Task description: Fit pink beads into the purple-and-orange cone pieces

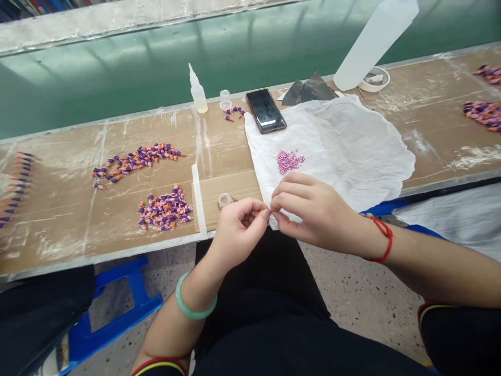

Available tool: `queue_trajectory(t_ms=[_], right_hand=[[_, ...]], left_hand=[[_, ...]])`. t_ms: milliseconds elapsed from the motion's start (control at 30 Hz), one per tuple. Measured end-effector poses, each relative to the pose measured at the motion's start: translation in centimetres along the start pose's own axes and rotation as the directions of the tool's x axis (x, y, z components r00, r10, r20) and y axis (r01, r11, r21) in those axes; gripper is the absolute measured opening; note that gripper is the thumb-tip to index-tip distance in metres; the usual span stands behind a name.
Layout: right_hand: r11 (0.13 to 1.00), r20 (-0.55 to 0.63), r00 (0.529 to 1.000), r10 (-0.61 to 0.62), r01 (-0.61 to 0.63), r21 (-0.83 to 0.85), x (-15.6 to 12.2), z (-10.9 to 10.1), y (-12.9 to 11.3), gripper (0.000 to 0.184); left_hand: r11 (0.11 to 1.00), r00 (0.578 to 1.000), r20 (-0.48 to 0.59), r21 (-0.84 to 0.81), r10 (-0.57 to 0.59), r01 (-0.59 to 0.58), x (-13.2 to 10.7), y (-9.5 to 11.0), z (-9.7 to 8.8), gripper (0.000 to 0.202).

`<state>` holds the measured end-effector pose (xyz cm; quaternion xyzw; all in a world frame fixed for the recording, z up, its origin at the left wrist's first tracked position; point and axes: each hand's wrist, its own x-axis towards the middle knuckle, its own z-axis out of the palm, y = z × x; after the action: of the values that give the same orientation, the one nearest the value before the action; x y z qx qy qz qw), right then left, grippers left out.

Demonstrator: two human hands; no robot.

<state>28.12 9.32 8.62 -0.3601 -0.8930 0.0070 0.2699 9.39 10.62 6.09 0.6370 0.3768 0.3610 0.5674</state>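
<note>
Surface: a cardboard-covered bench (58, 230) is stretching before the seated person.
Left hand (238, 227): is pinching closed at the bench's near edge.
Right hand (309, 211): is pinching the same tiny piece (269, 213), fingertips meeting the left's.
Beyond: pink beads (290, 160) are lying on white paper (352, 141); purple-orange cones (164, 209) are lying leftward.
Far: a phone (266, 109) and small bottle (198, 93) are sitting before a green belt (117, 68).

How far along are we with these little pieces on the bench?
Looks done: a far pile and a near pile of purple-and-orange pieces lie on the bench. In hand: the left hand and right hand pinch a tiny piece between their fingertips, too small to identify. Probably left: the heap of pink beads on the white paper.
</note>
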Motion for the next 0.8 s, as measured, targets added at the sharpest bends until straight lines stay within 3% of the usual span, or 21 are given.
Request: queue_trajectory(t_ms=[133,233,300,367,433,500,633,800], right_hand=[[0.952,0.003,0.978,-0.21,0.205,-0.23,-0.1,-0.2,0.2,0.022],[0.911,0.01,0.953,-0.304,0.294,-0.289,-0.1,-0.3,0.2,0.024],[0.96,-0.056,0.973,-0.225,0.211,-0.182,-0.1,-0.2,0.1,0.018],[0.998,-0.104,0.995,-0.001,0.008,0.067,0.0,-0.1,-0.1,0.012],[0.916,-0.031,0.97,0.24,-0.216,0.339,0.0,-0.2,-0.4,0.01],[0.78,0.102,0.922,0.373,-0.372,0.503,0.2,-0.3,-0.7,0.011],[0.607,0.243,0.852,0.463,-0.505,0.614,0.6,-0.8,-1.3,0.012],[0.562,0.281,0.83,0.482,-0.539,0.628,1.1,-1.1,-1.6,0.012]], left_hand=[[0.982,0.991,0.062,-0.144,-0.118,0.126,0.3,0.4,-0.3,0.019],[0.98,0.991,0.052,-0.153,-0.124,0.13,0.3,0.5,-0.3,0.019],[0.994,0.999,-0.005,-0.093,-0.054,0.053,0.1,0.5,-0.4,0.018],[0.995,0.993,-0.074,0.05,0.09,-0.087,-0.2,0.6,-0.5,0.016],[0.932,0.952,-0.1,0.256,0.29,-0.257,-0.5,0.7,-0.6,0.015],[0.806,0.88,-0.071,0.44,0.47,-0.395,-0.7,0.7,-0.7,0.014],[0.593,0.756,0.035,0.597,0.654,-0.54,-0.7,0.7,-0.9,0.017],[0.511,0.711,0.095,0.63,0.697,-0.585,-0.5,0.6,-1.0,0.018]])
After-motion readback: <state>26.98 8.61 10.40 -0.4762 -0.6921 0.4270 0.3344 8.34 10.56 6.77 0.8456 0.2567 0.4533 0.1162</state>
